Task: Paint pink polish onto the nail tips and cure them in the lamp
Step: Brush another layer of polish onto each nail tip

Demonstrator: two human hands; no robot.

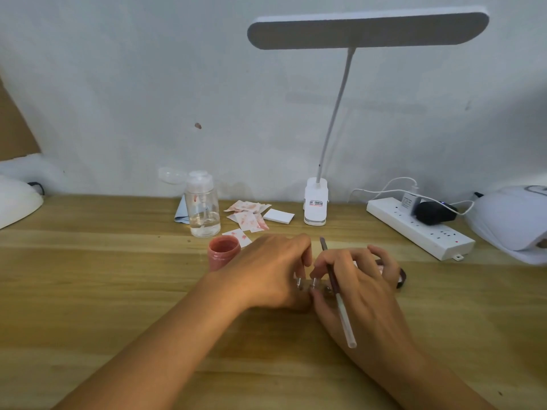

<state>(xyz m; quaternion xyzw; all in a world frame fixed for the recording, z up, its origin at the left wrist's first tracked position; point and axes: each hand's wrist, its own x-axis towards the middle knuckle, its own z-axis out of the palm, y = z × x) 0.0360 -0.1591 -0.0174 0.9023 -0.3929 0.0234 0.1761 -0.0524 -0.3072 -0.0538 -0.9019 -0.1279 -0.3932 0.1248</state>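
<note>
My left hand (272, 270) and my right hand (355, 282) meet over small metal nail-tip stands (313, 283) in the middle of the wooden table (88, 276). The left fingers pinch one stand's post. My right hand pinches a neighbouring post while a thin brush (337, 291) lies tucked between its fingers, bristles pointing away from me. An open jar of pink polish (223, 252) stands just left of the left hand. A white curing lamp (509, 220) sits at the far right edge. The nail tips themselves are mostly hidden by my fingers.
A clear pump bottle (204, 205), pink-stained wipes (248, 216) and a white pad (278, 216) lie behind the hands. A clip desk lamp (316, 202) stands at the wall. A power strip (420, 229) with plugs lies right. Another white dome (14, 202) sits far left.
</note>
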